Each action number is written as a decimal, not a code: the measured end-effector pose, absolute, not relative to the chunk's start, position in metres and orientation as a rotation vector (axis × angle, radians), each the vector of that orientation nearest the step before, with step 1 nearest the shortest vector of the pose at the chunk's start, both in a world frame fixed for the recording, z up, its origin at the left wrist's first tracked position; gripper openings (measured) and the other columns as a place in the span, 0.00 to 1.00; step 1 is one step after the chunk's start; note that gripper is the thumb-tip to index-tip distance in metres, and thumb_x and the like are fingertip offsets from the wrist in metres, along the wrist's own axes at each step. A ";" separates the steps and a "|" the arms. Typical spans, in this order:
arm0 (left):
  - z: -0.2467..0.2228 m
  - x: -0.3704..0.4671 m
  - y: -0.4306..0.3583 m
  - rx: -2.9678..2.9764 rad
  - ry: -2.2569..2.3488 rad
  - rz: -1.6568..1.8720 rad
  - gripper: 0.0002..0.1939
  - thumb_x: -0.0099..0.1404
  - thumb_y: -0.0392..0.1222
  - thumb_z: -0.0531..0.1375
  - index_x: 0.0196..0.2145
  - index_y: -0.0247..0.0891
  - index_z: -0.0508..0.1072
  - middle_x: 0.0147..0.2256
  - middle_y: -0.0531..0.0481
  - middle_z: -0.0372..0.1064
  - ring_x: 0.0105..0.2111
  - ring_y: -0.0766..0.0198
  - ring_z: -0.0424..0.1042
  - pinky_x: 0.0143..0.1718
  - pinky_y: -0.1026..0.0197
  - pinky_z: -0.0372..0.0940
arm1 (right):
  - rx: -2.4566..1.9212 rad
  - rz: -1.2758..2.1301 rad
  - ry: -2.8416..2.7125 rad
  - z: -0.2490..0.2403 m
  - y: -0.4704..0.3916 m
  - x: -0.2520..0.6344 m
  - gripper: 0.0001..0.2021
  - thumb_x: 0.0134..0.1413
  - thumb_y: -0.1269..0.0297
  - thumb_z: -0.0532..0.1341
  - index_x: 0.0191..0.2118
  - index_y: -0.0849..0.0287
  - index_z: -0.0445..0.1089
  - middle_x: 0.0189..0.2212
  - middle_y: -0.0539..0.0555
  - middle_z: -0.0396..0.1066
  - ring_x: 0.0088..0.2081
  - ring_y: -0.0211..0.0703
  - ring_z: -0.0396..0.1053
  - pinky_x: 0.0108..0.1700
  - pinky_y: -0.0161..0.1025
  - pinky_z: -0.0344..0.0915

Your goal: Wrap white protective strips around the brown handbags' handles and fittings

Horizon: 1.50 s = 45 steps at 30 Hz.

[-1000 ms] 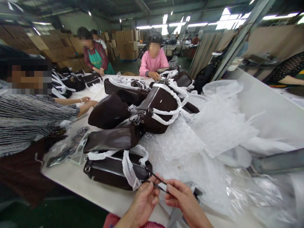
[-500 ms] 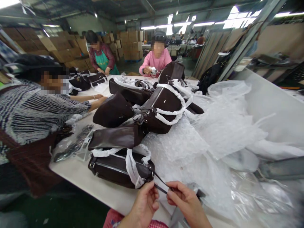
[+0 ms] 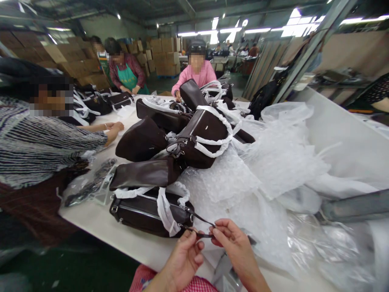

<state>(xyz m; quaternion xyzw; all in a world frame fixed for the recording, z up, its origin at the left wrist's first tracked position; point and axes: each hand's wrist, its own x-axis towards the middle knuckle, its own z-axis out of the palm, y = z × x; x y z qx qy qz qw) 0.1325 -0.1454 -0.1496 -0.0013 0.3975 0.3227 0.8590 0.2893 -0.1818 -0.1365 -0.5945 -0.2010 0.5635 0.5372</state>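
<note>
A dark brown handbag (image 3: 139,215) with white-wrapped handles (image 3: 165,211) lies on its side at the near edge of the table. From its right end runs a thin dark strap (image 3: 202,219). My left hand (image 3: 186,255) pinches the strap's lower part close to the bag's corner. Just to the right, my right hand (image 3: 232,245) grips the strap between thumb and fingers. More brown bags (image 3: 202,142) with wrapped handles are heaped behind this one.
Bubble wrap and clear plastic (image 3: 237,178) cover the table's right side. A plastic bag of dark straps (image 3: 91,182) lies at the left. One person in stripes (image 3: 51,142) reaches over the left edge; a person in pink (image 3: 197,73) and others stand beyond the white table (image 3: 121,243).
Both my hands still hold the strap; my right hand has risen slightly. At the far side, a brown bag near the person in pink has changed position. Another person shows at the back left.
</note>
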 end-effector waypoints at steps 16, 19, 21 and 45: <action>-0.122 0.096 -0.138 2.009 1.019 0.537 0.07 0.65 0.37 0.56 0.34 0.39 0.75 0.39 0.43 0.74 0.41 0.53 0.69 0.45 0.51 0.62 | -1.645 1.168 -0.719 -0.150 -0.190 0.282 0.13 0.49 0.58 0.63 0.40 0.58 0.69 0.22 0.45 0.67 0.23 0.39 0.69 0.28 0.37 0.68; -0.114 0.102 -0.121 2.350 0.850 0.532 0.17 0.64 0.31 0.57 0.49 0.42 0.72 0.58 0.42 0.67 0.58 0.45 0.61 0.59 0.41 0.52 | -1.645 1.199 -0.740 -0.141 -0.187 0.283 0.12 0.50 0.56 0.62 0.37 0.58 0.71 0.24 0.48 0.70 0.25 0.40 0.70 0.30 0.38 0.71; -0.111 0.112 -0.106 2.409 0.756 0.446 0.27 0.62 0.30 0.61 0.58 0.42 0.66 0.61 0.41 0.63 0.62 0.44 0.57 0.63 0.39 0.46 | -1.607 1.241 -0.707 -0.132 -0.184 0.285 0.15 0.48 0.54 0.63 0.37 0.59 0.74 0.25 0.49 0.72 0.25 0.40 0.70 0.32 0.38 0.72; -0.119 0.138 -0.070 2.220 0.728 0.396 0.08 0.67 0.35 0.59 0.38 0.39 0.79 0.32 0.49 0.74 0.35 0.61 0.69 0.39 0.59 0.57 | -1.680 0.700 -1.558 -0.130 -0.160 0.312 0.13 0.65 0.61 0.51 0.35 0.58 0.70 0.31 0.53 0.72 0.34 0.42 0.72 0.39 0.38 0.67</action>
